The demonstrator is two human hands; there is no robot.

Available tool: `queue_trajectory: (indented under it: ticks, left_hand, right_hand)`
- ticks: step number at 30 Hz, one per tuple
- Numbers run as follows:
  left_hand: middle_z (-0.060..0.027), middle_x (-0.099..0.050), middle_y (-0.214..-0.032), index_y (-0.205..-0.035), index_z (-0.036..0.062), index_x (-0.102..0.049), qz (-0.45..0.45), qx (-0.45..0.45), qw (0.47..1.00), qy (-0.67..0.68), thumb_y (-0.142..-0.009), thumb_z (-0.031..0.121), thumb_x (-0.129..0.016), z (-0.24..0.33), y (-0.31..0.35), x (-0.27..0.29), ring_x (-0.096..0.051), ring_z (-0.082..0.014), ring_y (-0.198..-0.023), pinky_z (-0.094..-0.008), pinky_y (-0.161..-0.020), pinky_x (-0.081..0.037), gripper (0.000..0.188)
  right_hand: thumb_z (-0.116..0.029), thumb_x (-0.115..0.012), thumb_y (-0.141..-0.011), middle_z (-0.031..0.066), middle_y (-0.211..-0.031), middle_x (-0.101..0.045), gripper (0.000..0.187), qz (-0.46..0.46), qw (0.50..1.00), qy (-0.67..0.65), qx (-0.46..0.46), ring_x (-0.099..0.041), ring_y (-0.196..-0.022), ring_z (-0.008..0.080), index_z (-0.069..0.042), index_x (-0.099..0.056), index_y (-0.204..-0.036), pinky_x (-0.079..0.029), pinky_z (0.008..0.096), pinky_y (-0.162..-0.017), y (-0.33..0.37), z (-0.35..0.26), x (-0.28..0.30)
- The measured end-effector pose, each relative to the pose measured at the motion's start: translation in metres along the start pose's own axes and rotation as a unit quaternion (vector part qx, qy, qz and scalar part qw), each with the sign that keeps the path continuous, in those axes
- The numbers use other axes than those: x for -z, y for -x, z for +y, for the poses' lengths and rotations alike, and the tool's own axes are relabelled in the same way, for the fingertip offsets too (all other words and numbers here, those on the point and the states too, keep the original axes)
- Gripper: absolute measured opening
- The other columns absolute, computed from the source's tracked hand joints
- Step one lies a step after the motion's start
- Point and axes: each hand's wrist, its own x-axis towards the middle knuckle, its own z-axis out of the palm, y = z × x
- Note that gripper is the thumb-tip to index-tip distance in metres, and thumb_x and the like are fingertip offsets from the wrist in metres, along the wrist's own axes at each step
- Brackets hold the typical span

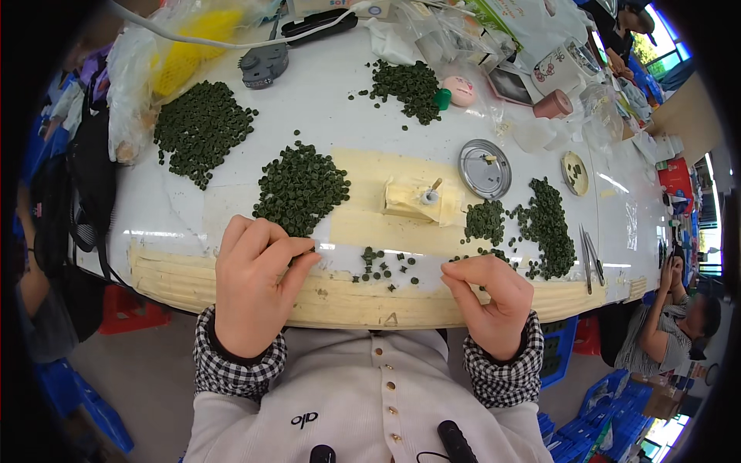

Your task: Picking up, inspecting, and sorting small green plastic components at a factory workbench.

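Note:
My left hand is closed in a pinch at the table's near edge, just below a heap of small dark green round pieces. A dark bit shows at its fingertips, too small to make out clearly. To the right, my right hand also pinches thumb and forefinger together; whatever lies between them is hidden. Several loose green pieces lie scattered between the hands. Beyond them stands a small block wrapped in cream tape, with a short peg sticking up from it. A smaller green heap sits beside the block.
More green heaps lie at the far left, far middle and right. A round metal tin lid is behind the block. Tweezers rest at the right. Plastic bags and a white cable crowd the back.

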Motion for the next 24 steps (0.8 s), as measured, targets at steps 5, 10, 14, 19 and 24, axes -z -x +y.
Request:
queue_trajectory:
  ticks: [5,10,14,19,24]
  left_hand:
    - [-0.0052,-0.052,-0.076,-0.085,0.0029,-0.068,-0.019,0.0,1.0,-0.004,-0.068,0.0,-0.075,0.0,0.004,-0.007,-0.047,-0.0242,-0.076,-0.0341,-0.065,-0.04,0.019]
    - [-0.0061,-0.052,-0.076,-0.082,0.0028,-0.066,-0.015,-0.004,1.0,0.013,-0.068,-0.002,-0.073,0.0,0.003,-0.009,-0.047,-0.0252,-0.075,-0.0345,-0.065,-0.041,0.017]
    - [-0.0063,-0.053,-0.077,-0.081,0.003,-0.064,-0.02,-0.01,1.0,0.022,-0.068,-0.004,-0.072,-0.001,0.004,-0.01,-0.048,-0.0254,-0.075,-0.0345,-0.065,-0.041,0.017]
    - [-0.0077,-0.06,-0.083,-0.081,0.0021,-0.063,-0.016,-0.016,0.999,0.026,-0.067,-0.006,-0.072,0.001,0.002,-0.01,-0.052,-0.026,-0.076,-0.0343,-0.066,-0.043,0.018]
    - [-0.0097,-0.065,-0.082,-0.083,0.0005,-0.065,0.019,-0.029,0.999,0.036,-0.069,-0.008,-0.072,0.002,-0.003,-0.008,-0.057,-0.025,-0.073,-0.0322,-0.063,-0.046,0.018]
  right_hand:
    - [0.009,-0.07,-0.073,0.0119,-0.082,-0.067,0.021,-0.021,1.0,-0.009,0.013,-0.065,-0.072,0.0215,0.0,-0.07,-0.092,-0.051,0.0276,-0.062,0.0,-0.005,-0.008]
    - [0.009,-0.07,-0.073,0.0118,-0.082,-0.067,0.021,-0.016,1.0,-0.013,-0.008,-0.065,-0.072,0.0213,0.0,-0.07,-0.092,-0.051,0.0274,-0.063,0.001,-0.006,-0.011]
    - [0.009,-0.07,-0.073,0.0117,-0.082,-0.067,0.021,-0.01,1.0,-0.017,0.009,-0.065,-0.072,0.0212,0.001,-0.069,-0.092,-0.051,0.0275,-0.063,0.0,-0.004,-0.013]
    - [0.008,-0.071,-0.073,0.0115,-0.081,-0.068,0.019,-0.017,0.998,-0.053,-0.006,-0.066,-0.071,0.0211,0.001,-0.068,-0.09,-0.052,0.0273,-0.064,0.004,0.0,-0.018]
    - [0.008,-0.071,-0.074,0.0119,-0.084,-0.069,0.017,-0.019,0.995,-0.097,-0.018,-0.067,-0.071,0.0197,0.0,-0.068,-0.089,-0.053,0.0266,-0.065,0.0,-0.002,-0.013]
